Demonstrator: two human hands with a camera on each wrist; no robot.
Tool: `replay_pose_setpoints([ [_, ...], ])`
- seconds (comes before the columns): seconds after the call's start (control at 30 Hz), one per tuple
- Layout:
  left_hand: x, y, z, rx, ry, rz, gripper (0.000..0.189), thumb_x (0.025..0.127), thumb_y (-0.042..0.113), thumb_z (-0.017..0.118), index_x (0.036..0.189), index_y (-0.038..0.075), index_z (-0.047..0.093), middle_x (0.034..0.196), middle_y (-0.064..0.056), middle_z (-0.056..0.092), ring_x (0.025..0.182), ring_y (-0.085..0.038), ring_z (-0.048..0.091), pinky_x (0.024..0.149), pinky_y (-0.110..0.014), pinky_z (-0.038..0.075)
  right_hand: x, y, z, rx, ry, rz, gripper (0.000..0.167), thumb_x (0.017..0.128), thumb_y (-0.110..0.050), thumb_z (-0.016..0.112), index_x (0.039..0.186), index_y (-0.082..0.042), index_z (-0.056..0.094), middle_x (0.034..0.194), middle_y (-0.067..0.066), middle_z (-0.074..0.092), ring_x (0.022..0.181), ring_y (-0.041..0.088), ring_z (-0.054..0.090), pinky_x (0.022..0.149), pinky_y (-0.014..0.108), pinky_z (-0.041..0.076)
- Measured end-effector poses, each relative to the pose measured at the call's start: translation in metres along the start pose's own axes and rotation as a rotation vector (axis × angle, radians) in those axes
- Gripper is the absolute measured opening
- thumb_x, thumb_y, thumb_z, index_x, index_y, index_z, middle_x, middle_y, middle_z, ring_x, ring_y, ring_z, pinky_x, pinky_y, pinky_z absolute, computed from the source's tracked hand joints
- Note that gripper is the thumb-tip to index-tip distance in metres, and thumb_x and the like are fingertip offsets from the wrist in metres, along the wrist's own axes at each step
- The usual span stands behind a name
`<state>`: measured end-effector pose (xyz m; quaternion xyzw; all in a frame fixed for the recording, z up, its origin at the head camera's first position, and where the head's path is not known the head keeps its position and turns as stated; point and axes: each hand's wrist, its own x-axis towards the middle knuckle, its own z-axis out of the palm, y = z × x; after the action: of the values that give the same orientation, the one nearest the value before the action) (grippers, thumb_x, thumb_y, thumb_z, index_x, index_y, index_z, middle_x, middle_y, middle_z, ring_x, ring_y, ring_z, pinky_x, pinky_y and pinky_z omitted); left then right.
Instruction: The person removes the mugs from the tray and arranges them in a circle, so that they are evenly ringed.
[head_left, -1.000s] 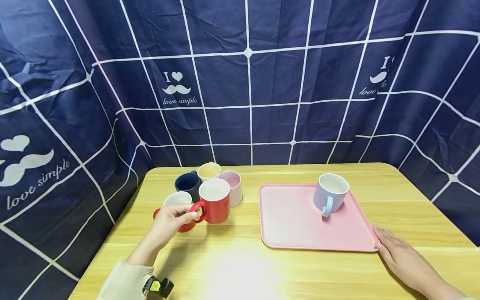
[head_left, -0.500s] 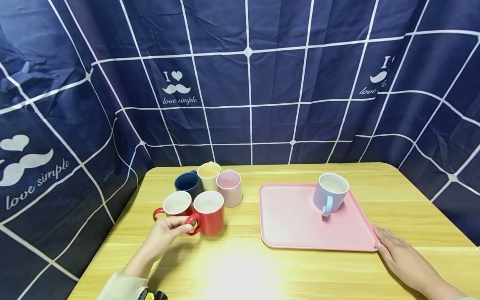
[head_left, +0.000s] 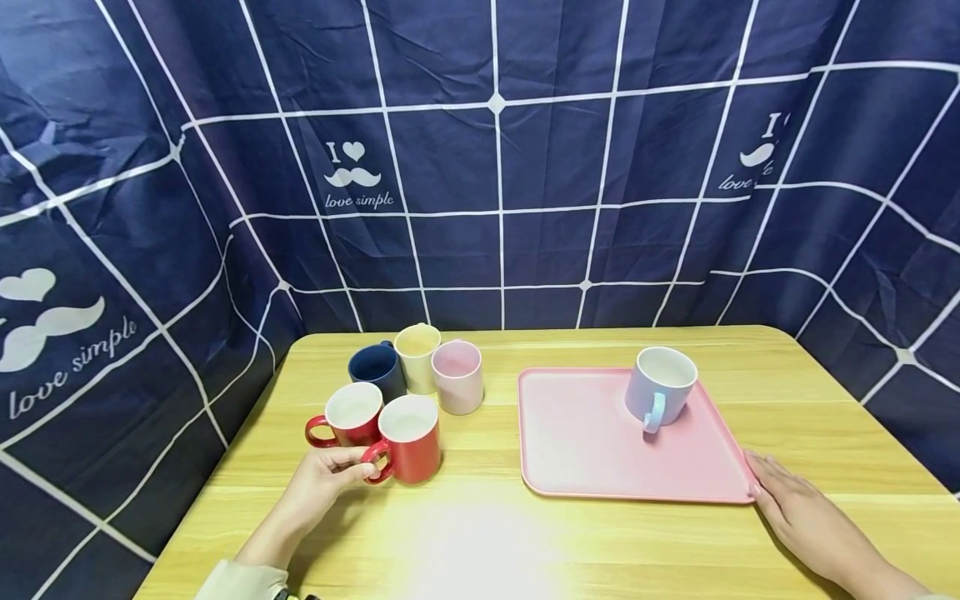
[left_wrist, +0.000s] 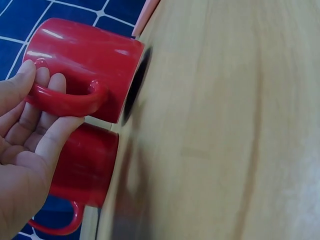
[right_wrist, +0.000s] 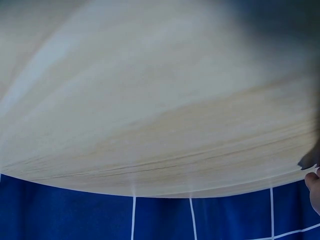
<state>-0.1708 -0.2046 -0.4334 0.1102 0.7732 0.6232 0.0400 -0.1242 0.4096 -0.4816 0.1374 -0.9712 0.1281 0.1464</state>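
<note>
My left hand [head_left: 311,492] grips the handle of a red mug [head_left: 418,454] with a white inside. In the left wrist view, curled fingers and thumb close round that handle, and a dark shadow lies at the mug's base; whether the base touches the table I cannot tell. Just behind and left stands a second red mug [head_left: 357,421], its handle pointing left. My right hand [head_left: 810,518] rests with extended fingers against the right edge of a pink tray [head_left: 577,454]. On the tray's right part a light blue mug [head_left: 651,398] stands upright, handle toward me.
Behind the red mugs stand a navy mug [head_left: 390,379], a pale yellow mug [head_left: 417,362] and a light pink mug [head_left: 459,387], close together. The wooden table [head_left: 487,533] ends at a dark blue curtain [head_left: 450,167] at the back and sides.
The red mug in my left hand has come down and toward me, slightly left, away from the pink mug. My right hand, the tray and the light blue mug have stayed put.
</note>
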Motion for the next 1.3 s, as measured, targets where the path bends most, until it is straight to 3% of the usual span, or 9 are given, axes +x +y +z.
replay_pose_setpoints([
  [0.27, -0.002, -0.005, -0.005, 0.041, -0.019, 0.055, 0.024, 0.085, 0.004, 0.069, 0.099, -0.015, 0.066, 0.084, -0.004, 0.07, 0.077, -0.012, 0.061, 0.07, -0.027, 0.052, 0.0, -0.002, 0.0, 0.002, -0.004, 0.001, 0.047, 0.101, -0.017, 0.047, 0.137, 0.011, 0.04, 0.132, 0.032, 0.047, 0.14, 0.031, 0.019, 0.111, 0.023, -0.006],
  [0.53, -0.002, -0.01, -0.009, 0.01, -0.023, 0.072, 0.027, 0.086, 0.002, 0.067, 0.101, -0.02, 0.062, 0.089, -0.01, 0.07, 0.077, -0.011, 0.062, 0.071, -0.026, 0.053, 0.0, -0.003, -0.001, 0.012, -0.026, 0.015, 0.047, 0.101, -0.018, 0.045, 0.137, 0.012, 0.04, 0.132, 0.032, 0.046, 0.139, 0.035, 0.02, 0.111, 0.025, -0.007],
  [0.67, -0.003, -0.012, -0.01, 0.031, -0.015, 0.075, 0.026, 0.085, 0.003, 0.068, 0.1, -0.018, 0.063, 0.088, -0.006, 0.07, 0.078, -0.009, 0.061, 0.07, -0.025, 0.052, -0.001, -0.003, -0.002, 0.014, -0.037, 0.023, 0.047, 0.102, -0.019, 0.045, 0.138, 0.011, 0.039, 0.132, 0.033, 0.046, 0.138, 0.037, 0.021, 0.11, 0.022, -0.008],
  [0.83, -0.003, -0.014, -0.012, 0.048, -0.041, 0.118, 0.025, 0.086, 0.003, 0.067, 0.1, -0.018, 0.063, 0.088, -0.002, 0.07, 0.08, -0.007, 0.061, 0.071, -0.024, 0.051, -0.001, -0.002, -0.001, 0.011, -0.033, 0.02, 0.048, 0.101, -0.018, 0.045, 0.138, 0.012, 0.039, 0.133, 0.032, 0.046, 0.139, 0.034, 0.019, 0.109, 0.019, -0.009],
  [0.93, -0.003, -0.015, -0.014, 0.038, -0.049, 0.137, 0.026, 0.087, 0.002, 0.066, 0.101, -0.019, 0.062, 0.091, -0.007, 0.07, 0.081, -0.008, 0.061, 0.072, -0.023, 0.051, -0.001, -0.001, -0.001, 0.011, -0.025, 0.015, 0.047, 0.101, -0.018, 0.046, 0.137, 0.012, 0.039, 0.132, 0.032, 0.046, 0.139, 0.033, 0.019, 0.109, 0.02, -0.008],
  [1.13, -0.005, -0.017, -0.016, 0.034, -0.039, 0.105, 0.024, 0.087, 0.003, 0.067, 0.102, -0.016, 0.064, 0.097, -0.02, 0.067, 0.083, -0.009, 0.06, 0.074, -0.022, 0.05, -0.002, -0.001, 0.0, 0.013, -0.035, 0.025, 0.048, 0.101, -0.018, 0.046, 0.138, 0.012, 0.039, 0.133, 0.033, 0.045, 0.139, 0.034, 0.019, 0.109, 0.02, -0.009],
  [1.3, -0.005, -0.017, -0.017, 0.043, -0.04, 0.101, 0.023, 0.087, 0.004, 0.067, 0.101, -0.014, 0.065, 0.096, -0.016, 0.068, 0.084, -0.01, 0.06, 0.075, -0.021, 0.049, -0.001, 0.0, 0.0, 0.015, -0.036, 0.028, 0.048, 0.102, -0.019, 0.045, 0.138, 0.011, 0.038, 0.133, 0.033, 0.045, 0.139, 0.035, 0.019, 0.109, 0.021, -0.008],
])
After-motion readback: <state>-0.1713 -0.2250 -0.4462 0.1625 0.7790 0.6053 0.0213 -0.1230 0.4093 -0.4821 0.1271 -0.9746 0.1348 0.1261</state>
